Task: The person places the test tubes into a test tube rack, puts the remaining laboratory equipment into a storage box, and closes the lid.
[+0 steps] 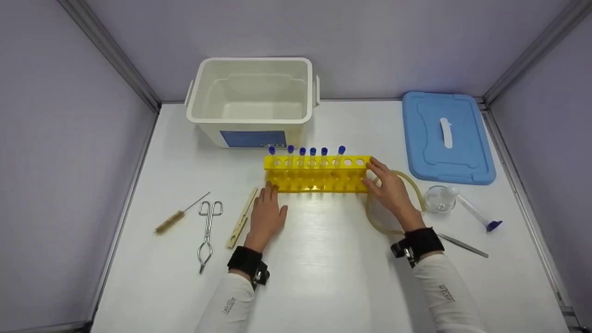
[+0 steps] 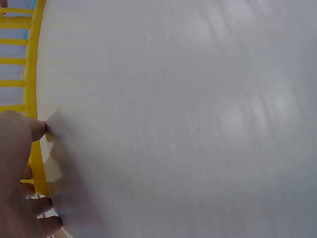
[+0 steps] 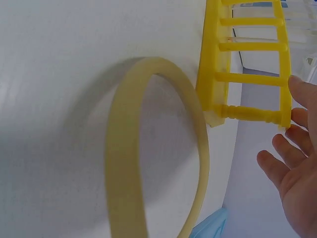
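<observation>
A yellow test tube rack (image 1: 319, 188) stands lengthwise mid-table. Several test tubes with blue caps (image 1: 313, 151) fill its left and middle holes; the two rightmost holes hold none. My left hand (image 1: 267, 217) lies palm down at the rack's front left corner, fingers straight and fingertips at its base. In the left wrist view the thumb (image 2: 37, 129) meets the yellow edge. My right hand (image 1: 391, 189) is at the rack's right end, fingers loosely spread; in the right wrist view its thumb (image 3: 297, 91) is against the top bar. A tan rubber tube (image 1: 370, 217) loops beneath this hand.
Behind stands an open white bin (image 1: 208, 121); a blue lid (image 1: 425, 138) lies back right. Left are a tube brush (image 1: 170, 222), crucible tongs (image 1: 208, 231) and a wooden test tube clamp (image 1: 241, 222). Right are a glass dish (image 1: 434, 203), a blue-based cylinder (image 1: 474, 210) and tweezers (image 1: 465, 245).
</observation>
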Tool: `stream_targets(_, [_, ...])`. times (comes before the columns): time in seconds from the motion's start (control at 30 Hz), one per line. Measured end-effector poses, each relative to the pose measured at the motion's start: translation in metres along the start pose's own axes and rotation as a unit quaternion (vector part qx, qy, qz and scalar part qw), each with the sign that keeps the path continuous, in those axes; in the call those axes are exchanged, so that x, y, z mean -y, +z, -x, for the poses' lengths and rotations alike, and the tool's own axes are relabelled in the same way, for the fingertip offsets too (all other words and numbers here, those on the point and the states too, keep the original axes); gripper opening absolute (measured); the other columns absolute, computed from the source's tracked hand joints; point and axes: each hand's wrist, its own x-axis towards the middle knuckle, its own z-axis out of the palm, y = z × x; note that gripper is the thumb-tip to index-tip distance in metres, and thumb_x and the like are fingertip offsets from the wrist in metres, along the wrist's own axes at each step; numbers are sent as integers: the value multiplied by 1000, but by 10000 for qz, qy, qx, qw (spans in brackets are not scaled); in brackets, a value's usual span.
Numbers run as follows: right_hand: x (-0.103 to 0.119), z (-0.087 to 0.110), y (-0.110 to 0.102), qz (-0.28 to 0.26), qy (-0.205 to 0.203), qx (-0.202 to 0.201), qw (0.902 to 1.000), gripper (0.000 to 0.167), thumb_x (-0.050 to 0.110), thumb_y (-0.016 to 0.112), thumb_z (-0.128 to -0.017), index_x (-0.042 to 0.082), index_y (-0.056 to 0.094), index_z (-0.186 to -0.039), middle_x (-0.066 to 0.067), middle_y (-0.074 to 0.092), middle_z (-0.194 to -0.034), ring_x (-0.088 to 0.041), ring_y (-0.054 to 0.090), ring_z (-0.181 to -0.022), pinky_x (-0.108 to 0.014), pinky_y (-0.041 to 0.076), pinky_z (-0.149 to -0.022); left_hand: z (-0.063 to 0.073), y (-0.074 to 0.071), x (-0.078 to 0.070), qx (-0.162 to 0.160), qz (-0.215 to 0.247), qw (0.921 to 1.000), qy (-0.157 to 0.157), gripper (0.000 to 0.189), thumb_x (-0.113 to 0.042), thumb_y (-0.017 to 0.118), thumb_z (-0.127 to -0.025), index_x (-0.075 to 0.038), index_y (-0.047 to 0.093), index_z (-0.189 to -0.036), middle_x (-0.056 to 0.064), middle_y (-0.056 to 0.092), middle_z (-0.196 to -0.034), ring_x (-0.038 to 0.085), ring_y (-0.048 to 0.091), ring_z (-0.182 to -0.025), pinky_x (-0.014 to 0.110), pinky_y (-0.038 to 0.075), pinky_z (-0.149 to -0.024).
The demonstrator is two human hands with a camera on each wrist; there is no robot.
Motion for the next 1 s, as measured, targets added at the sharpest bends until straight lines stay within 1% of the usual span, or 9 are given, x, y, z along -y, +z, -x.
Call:
stream_targets(0.1, [1, -1, 6, -67, 60, -83, 9999, 53, 27, 64, -96, 3, 52, -142, -13, 42, -157, -36, 46, -140, -52, 40, -114, 0, -3, 3, 23, 99, 9999, -21, 65, -30, 56, -100, 4, 33, -151, 24, 27, -161, 42, 35, -145, 55, 34, -117])
stream_targets(0.23, [6, -2, 18, -65, 84, -298, 9995, 51, 24, 65, -96, 4, 53, -141, -11, 45, -155, -33, 49, -138, -49, 42, -112, 2, -8, 6, 44, 355, 9993, -120, 64, -28, 57, -99, 6, 35, -149, 27, 28, -159, 44, 37, -143, 53, 37, -115])
stream_targets(0.3, [9, -2, 23, -42, 64, -351, 9994, 51, 24, 66, -95, 5, 53, -141, -11, 45, -155, -33, 50, -137, -48, 43, -112, 4, -10, 8, 103, 458, 9986, -239, 65, -29, 56, -100, 7, 35, -149, 28, 27, -159, 45, 36, -143, 52, 38, -115])
stream_targets(0.47, [15, -4, 31, 8, -43, -431, 9991, 51, 25, 66, -95, 6, 54, -141, -11, 46, -155, -33, 51, -136, -48, 44, -110, 10, -17, 11, 178, 424, 9983, -352, 64, -31, 54, -101, 9, 36, -148, 29, 29, -158, 43, 35, -145, 50, 36, -117])
stream_targets(0.6, [21, -5, 36, 119, -135, -507, 9986, 51, 25, 66, -95, 6, 54, -141, -11, 47, -154, -32, 53, -135, -47, 46, -109, 17, -23, 12, 40, 347, 9990, -271, 59, -30, 55, -100, 9, 45, -143, 29, 40, -152, 42, 44, -139, 50, 41, -114])
stream_targets(0.73, [27, -6, 41, 199, -147, -513, 9984, 51, 25, 66, -95, 7, 54, -142, -10, 47, -154, -32, 54, -134, -47, 46, -109, 22, -28, 11, -55, 143, 9996, -231, 52, -31, 55, -100, 6, 55, -137, 26, 53, -143, 41, 55, -129, 50, 48, -106])
stream_targets(0.8, [31, -6, 43, 200, -94, -470, 9986, 52, 26, 65, -95, 8, 53, -143, -9, 46, -155, -31, 53, -136, -46, 45, -110, 24, -32, 9, -28, 65, 9998, -203, 50, -32, 54, -101, 5, 57, -135, 26, 56, -141, 40, 58, -127, 49, 50, -104])
stream_targets(0.9, [37, -7, 48, 111, 31, -415, 9991, 53, 27, 65, -96, 9, 52, -144, -7, 44, -156, -29, 50, -139, -45, 44, -112, 27, -38, 6, -31, 95, 9998, -148, 49, -32, 55, -100, 4, 60, -132, 25, 58, -138, 40, 59, -126, 49, 51, -103])
stream_targets(1.0, [42, -8, 52, 68, 65, -425, 9991, 53, 29, 65, -96, 10, 53, -143, -6, 44, -156, -27, 49, -139, -44, 44, -112, 30, -44, 4, -139, 151, 9998, -47, 47, -31, 56, -100, 4, 62, -130, 24, 60, -136, 39, 59, -125, 49, 51, -103])
